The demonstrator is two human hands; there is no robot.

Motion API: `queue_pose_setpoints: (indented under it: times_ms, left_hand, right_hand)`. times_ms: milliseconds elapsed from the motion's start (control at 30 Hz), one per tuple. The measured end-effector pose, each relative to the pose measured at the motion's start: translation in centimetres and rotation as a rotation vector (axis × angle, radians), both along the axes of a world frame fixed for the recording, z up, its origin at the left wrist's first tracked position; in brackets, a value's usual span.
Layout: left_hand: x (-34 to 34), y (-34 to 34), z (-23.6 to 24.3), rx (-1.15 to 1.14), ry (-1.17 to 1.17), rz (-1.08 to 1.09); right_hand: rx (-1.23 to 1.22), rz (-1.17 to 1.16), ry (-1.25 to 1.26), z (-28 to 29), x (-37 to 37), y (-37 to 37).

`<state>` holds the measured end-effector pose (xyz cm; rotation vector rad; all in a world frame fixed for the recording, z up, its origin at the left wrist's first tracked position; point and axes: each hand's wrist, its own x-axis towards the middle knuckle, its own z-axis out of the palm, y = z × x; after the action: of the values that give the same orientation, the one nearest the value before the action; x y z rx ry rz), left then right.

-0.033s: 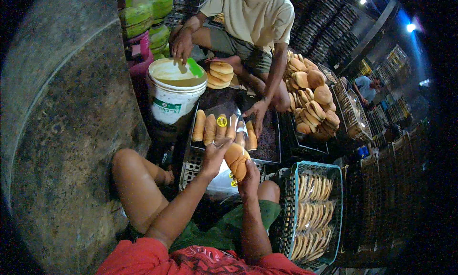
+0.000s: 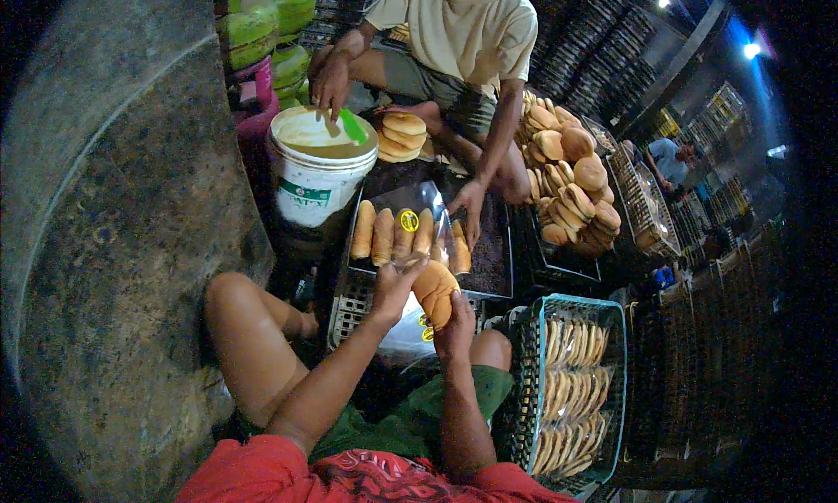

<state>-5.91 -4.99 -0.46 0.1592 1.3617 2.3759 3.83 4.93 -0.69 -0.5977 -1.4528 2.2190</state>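
Observation:
A brown bread bun (image 2: 436, 289) is held between my two hands above the near edge of a dark tray (image 2: 491, 280). My left hand (image 2: 397, 286) grips its upper left side, fingers closed. My right hand (image 2: 456, 327) is closed round its lower right end. From beside my left fingertips a clear plastic bag (image 2: 422, 197) with a yellow round label stands up over the tray; whether those fingers pinch it I cannot tell. Behind it, several long bread rolls (image 2: 365, 230) lie side by side. More clear bags (image 2: 408, 330) with yellow labels lie under my hands.
Across from me a seated person's hand (image 2: 471, 208) reaches to the tray; the other is over a white bucket (image 2: 319, 184) with a green-bladed tool (image 2: 353, 127). Flat buns (image 2: 401, 136) and a large bread heap (image 2: 572, 175) stand beyond. A crate (image 2: 621, 389) of bagged bread is right.
The clear bag has spread wider and risen over the rolls. My hands and the bun have barely shifted. The green-bladed tool has tilted slightly over the bucket.

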Motion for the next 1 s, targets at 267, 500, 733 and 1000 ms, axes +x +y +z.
queue_pose_setpoints:
  times_ms: [267, 500, 733, 1000]
  left_hand:
    - [-0.5, 0.6, -2.5, 0.23, -0.42, -0.076]
    - [1.6, 2.3, -1.2, 0.148, -0.373, 0.241]
    - [4.1, 3.7, -0.6, 0.119, -0.267, 0.152]
    - [8.9, 4.5, 0.7, -0.545, 0.435, -0.464]
  right_hand:
    - [0.011, 0.138, -0.025, 0.5, -0.5, -0.3]
    - [0.437, -0.118, -0.316, -0.7, 0.3, -1.6]
    - [0.727, -0.169, -0.272, 3.2, 3.6, 4.0]
    - [0.479, 0.01, -0.424, 7.5, 10.9, 11.3]
